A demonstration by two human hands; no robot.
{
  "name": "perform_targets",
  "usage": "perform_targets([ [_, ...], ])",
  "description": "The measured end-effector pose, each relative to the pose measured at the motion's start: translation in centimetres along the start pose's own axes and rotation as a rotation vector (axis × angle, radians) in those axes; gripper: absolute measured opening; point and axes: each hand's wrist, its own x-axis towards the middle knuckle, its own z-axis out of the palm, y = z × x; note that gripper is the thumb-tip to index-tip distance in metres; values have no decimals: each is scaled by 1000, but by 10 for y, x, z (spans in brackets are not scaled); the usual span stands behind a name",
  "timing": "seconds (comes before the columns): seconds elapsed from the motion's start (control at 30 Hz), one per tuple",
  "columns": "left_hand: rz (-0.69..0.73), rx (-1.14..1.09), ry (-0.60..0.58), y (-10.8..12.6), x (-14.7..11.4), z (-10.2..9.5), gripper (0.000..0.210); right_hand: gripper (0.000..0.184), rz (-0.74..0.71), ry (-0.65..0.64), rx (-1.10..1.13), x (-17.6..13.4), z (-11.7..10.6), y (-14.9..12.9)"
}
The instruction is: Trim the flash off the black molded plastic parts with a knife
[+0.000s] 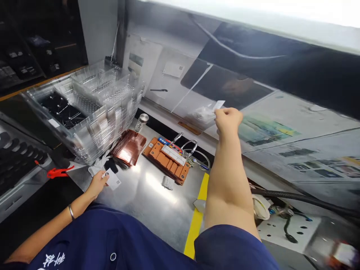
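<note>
My left hand (pixel 98 184), low at the left above the metal table, pinches a white card (pixel 113 180) with a small printed code on it. Beside that hand lie a white glove (pixel 100 163) and a dark object I cannot make out. My right hand (pixel 229 119) is raised toward the back panel, its fingers closed. A small white tag (pixel 219 105) sticks out past its fingers. Left of the tag is a crumpled clear plastic bag (pixel 203 113); whether the hand grips the bag too, I cannot tell.
An orange-brown fixture block (pixel 168 159) with metal clamps sits on the table (pixel 140 202). Copper-coloured sheets (pixel 129 147), a lidded glass jar (pixel 141 122) and stacked clear trays (pixel 95 108) stand left. Yellow tape (pixel 194 228) runs near my right arm. A red-handled tool (pixel 60 171) lies far left.
</note>
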Motion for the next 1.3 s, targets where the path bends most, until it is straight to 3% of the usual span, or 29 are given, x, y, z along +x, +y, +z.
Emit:
perform_targets([
  [0.07,-4,-89,26,0,-2,0,42,41,-94,-214,208,-58,30,-25],
  [0.17,8,-217,67,-3,-9,-7,33,26,-334,-637,496,-170,93,-71],
  [0.23,29,-289,111,-8,-20,-16,31,32,-450,-905,658,-243,133,-102],
  [0.27,44,-321,140,-11,-28,-23,30,33,-366,-1097,866,-274,149,-117],
  [0.37,95,-415,263,-24,-58,-50,31,37,-366,-1272,964,-342,179,-158],
  [0.5,142,-564,472,-56,-106,-98,37,36,-405,-1376,943,-406,186,-204],
  [0.63,123,-683,605,-102,-158,-150,41,33,-468,-1510,860,-484,185,-247],
  [0.77,123,-713,772,-152,-216,-212,30,27,-617,-1627,753,-579,185,-295],
  [0.93,135,-709,979,-212,-300,-305,13,19,-858,-1768,643,-708,178,-363],
  [1.03,134,-766,1138,-243,-350,-353,15,15,-976,-1871,595,-785,171,-399],
  [1.13,130,-886,1230,-269,-393,-388,27,15,-1058,-2002,556,-853,164,-425],
  [1.3,107,-1128,1277,-311,-442,-421,51,15,-1156,-2250,451,-940,161,-457],
])
